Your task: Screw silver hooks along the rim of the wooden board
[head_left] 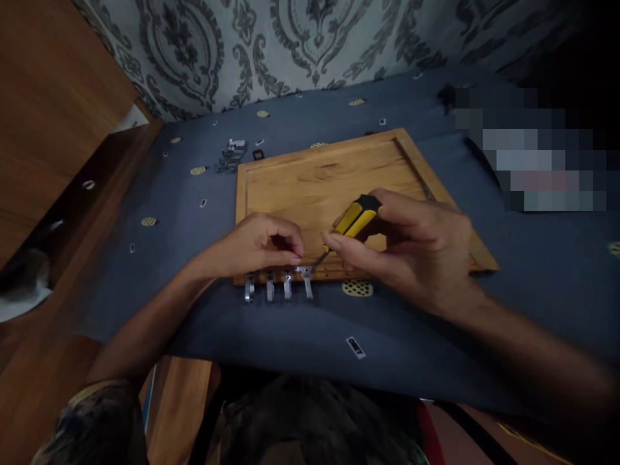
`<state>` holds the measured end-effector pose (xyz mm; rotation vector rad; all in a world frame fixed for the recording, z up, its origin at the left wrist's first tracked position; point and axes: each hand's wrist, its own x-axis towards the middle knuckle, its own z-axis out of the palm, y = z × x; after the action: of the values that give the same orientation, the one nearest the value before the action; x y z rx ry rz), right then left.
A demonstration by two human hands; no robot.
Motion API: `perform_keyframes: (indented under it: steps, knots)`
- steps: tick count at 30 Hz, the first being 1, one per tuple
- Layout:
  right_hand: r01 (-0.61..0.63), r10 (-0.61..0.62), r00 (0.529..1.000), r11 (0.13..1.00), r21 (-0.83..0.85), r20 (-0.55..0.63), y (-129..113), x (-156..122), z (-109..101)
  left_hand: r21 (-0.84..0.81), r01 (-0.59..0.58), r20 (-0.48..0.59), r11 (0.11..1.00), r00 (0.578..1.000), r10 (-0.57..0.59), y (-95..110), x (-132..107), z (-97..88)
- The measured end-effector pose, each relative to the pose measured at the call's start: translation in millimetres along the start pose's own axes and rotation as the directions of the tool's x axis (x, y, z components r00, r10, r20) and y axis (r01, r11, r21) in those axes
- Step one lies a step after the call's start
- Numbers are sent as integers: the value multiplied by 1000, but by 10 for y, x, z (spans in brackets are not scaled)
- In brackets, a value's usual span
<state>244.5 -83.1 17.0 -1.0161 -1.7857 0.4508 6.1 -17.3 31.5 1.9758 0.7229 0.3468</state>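
Observation:
A wooden board (314, 177) with a raised rim lies on a dark blue patterned cloth (290, 323). Several metal hooks (278, 287) hang off its near edge in a row. My right hand (416, 248) grips a yellow-and-black screwdriver (356, 218), its tip down at the rightmost hook (307, 278). My left hand (256, 248) rests on the board's near edge with fingers curled, pinching at that same hook.
A small heap of loose metal hooks (232, 155) lies on the cloth beyond the board's far left corner. Wooden furniture (53, 110) stands at the left. A patterned wall (290, 45) backs the surface. A blurred patch (537, 155) covers the far right.

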Motion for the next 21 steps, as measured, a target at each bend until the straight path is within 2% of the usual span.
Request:
perform_keyframes:
  steps: [4, 8, 16, 21]
  knots:
    - [1, -1, 1000, 1000, 7, 13, -47, 39, 0, -42, 8, 63, 999, 998, -6, -64, 20, 75]
    - [4, -3, 1000, 1000, -18, 12, -53, 36, -20, 9, -6, 113, 1000, 994, 5, -79, 42, 117]
    - [15, -15, 1000, 1000, 7, 3, -37, 60, -3, 101, -85, 141, 991, 988, 70, -128, 65, 119]
    - [-8, 7, 1000, 998, 57, 18, -43, 66, 3, 111, -90, 150, 990, 986, 72, -120, 75, 114]
